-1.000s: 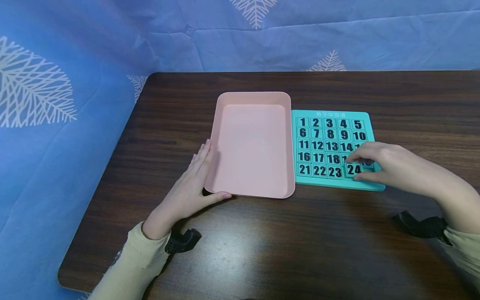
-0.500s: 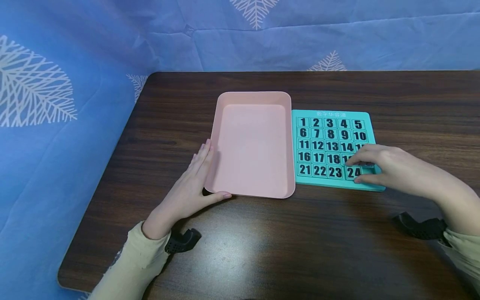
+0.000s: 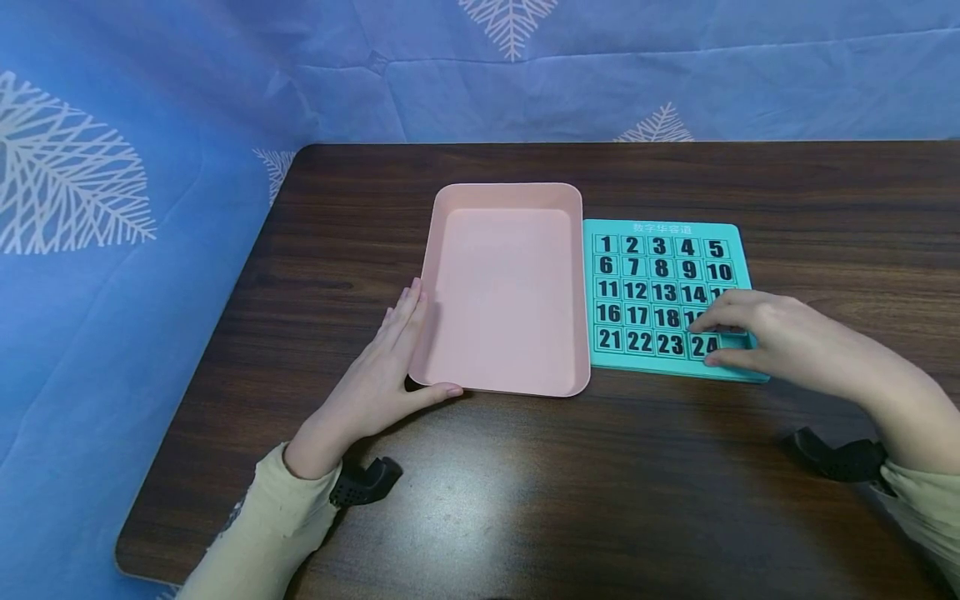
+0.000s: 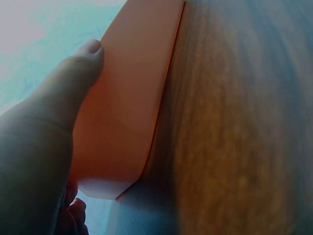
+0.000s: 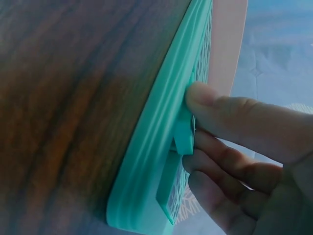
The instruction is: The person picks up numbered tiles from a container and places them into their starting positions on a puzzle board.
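A teal number-puzzle board (image 3: 675, 368) with numbered tiles in rows lies on the table, its left edge against a pink tray (image 3: 498, 292). My right hand (image 3: 772, 329) is over the board's near right corner, thumb and fingers pinching the tile marked 24 (image 3: 704, 345). In the right wrist view the tile (image 5: 184, 134) stands a little proud of the board, thumb (image 5: 203, 95) at its edge, beside a gap in the board's bottom row. My left hand (image 3: 382, 367) rests against the tray's near left corner with straight fingers; its thumb (image 4: 85, 63) lies along the tray's front wall (image 4: 132, 88).
The dark wooden table (image 3: 540, 483) extends in front of the tray and board. A blue curtain with white leaf patterns (image 3: 450, 75) hangs behind and at the left. Each wrist wears a black camera mount (image 3: 367, 482).
My right hand has shifted slightly left with the 24 tile, which now sits nearer the 23 tile and looks lower in the board. The left hand stays still.
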`<state>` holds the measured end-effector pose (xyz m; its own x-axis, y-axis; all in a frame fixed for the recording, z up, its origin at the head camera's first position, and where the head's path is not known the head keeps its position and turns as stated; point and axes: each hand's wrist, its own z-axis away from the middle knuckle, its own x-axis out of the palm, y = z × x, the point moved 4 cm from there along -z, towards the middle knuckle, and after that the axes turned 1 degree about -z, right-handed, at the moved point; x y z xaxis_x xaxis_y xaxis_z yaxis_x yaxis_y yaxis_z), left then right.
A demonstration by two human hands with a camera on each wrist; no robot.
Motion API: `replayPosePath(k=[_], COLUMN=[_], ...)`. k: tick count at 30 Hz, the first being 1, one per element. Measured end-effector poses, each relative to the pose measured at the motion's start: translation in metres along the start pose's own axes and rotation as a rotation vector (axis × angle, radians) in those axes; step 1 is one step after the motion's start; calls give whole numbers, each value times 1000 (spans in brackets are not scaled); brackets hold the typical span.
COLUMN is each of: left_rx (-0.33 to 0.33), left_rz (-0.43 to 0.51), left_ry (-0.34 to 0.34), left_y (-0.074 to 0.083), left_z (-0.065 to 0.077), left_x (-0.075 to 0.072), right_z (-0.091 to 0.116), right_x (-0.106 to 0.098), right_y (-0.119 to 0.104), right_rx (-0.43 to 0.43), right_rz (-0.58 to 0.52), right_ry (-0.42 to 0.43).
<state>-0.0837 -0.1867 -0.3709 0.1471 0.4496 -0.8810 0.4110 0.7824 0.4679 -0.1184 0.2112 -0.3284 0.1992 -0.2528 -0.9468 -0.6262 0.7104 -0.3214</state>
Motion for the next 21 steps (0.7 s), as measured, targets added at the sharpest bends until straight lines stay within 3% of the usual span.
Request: replayPosePath(k=[21], left_rx=[10], left_rz=[12], left_ry=[1], left_y=[-1], left_z=[-1], left_x=[1], right_z=[0], right_x=[2], right_y=[-4], right_rx=[-46], right_rz=[6], right_ry=[60])
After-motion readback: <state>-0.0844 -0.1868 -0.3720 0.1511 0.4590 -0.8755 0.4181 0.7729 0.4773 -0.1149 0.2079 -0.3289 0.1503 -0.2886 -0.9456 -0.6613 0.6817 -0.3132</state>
